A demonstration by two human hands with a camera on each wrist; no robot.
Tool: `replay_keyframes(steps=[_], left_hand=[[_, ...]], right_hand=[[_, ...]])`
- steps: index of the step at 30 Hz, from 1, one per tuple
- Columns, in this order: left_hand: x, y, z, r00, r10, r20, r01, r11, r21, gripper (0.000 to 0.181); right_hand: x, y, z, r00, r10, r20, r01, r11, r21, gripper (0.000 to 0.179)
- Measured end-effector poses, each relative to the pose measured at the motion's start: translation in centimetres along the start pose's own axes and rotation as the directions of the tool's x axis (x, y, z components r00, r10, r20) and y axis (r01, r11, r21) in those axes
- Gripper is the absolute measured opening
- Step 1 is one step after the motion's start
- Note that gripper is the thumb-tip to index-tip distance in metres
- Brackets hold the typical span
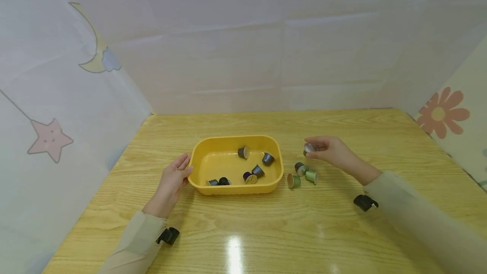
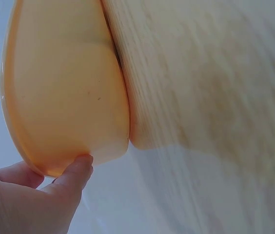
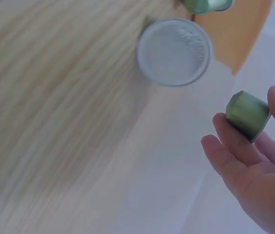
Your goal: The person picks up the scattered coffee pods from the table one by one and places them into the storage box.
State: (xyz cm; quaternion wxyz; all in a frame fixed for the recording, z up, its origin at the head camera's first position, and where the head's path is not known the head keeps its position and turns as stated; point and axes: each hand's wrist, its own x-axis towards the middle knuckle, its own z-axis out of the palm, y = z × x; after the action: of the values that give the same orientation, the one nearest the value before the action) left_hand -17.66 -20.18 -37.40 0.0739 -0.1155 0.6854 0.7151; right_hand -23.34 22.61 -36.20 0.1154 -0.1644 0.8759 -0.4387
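My left hand (image 1: 172,182) grips the left rim of a yellow plastic bin (image 1: 236,190); the left wrist view shows the thumb (image 2: 76,170) on its outer wall. Several dark coffee capsules lie inside, among them one at the back (image 1: 243,152) and one near the right wall (image 1: 268,159). To the right of the bin, my right hand (image 1: 335,152) pinches a green coffee capsule (image 3: 247,114) between thumb and fingers, above the table. Just below it on the wood sit a dark capsule (image 1: 299,166) and two green capsules, one nearer the bin (image 1: 294,181) and one farther right (image 1: 312,176).
The bin stands on a wood-grain table (image 1: 236,223). Pale sheets (image 1: 243,62) with printed figures enclose the table's back and sides. A dark wrist device is strapped at each sleeve, by the left cuff (image 1: 168,236) and the right cuff (image 1: 365,202).
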Motion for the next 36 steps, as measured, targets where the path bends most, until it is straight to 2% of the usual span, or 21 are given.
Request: replay_keyframes(steps=[8, 15, 21, 36], left_hand=[[0.0, 0.1, 0.0, 1.0, -0.026, -0.017, 0.026, 1.0, -0.013, 0.063], [0.0, 0.1, -0.1, 1.0, -0.016, -0.003, 0.016, 1.0, -0.004, 0.063], [0.0, 0.1, -0.2, 1.0, 0.0, 0.013, -0.001, 0.999, 0.037, 0.063], [0.1, 0.1, -0.1, 1.0, -0.003, 0.001, 0.003, 1.0, 0.005, 0.063]], right_hand=[[0.6, -1.8, 0.5, 0.999, 0.04, -0.02, -0.039, 0.998, 0.041, 0.063], [1.1, -3.3, 1.4, 0.998, 0.043, -0.043, -0.039, 0.995, 0.09, 0.06], [1.7, -4.7, 1.8, 0.997, 0.052, -0.053, -0.045, 0.992, 0.116, 0.061], [3.5, -7.4, 3.6, 0.998, -0.009, -0.055, 0.019, 0.983, 0.181, 0.056]])
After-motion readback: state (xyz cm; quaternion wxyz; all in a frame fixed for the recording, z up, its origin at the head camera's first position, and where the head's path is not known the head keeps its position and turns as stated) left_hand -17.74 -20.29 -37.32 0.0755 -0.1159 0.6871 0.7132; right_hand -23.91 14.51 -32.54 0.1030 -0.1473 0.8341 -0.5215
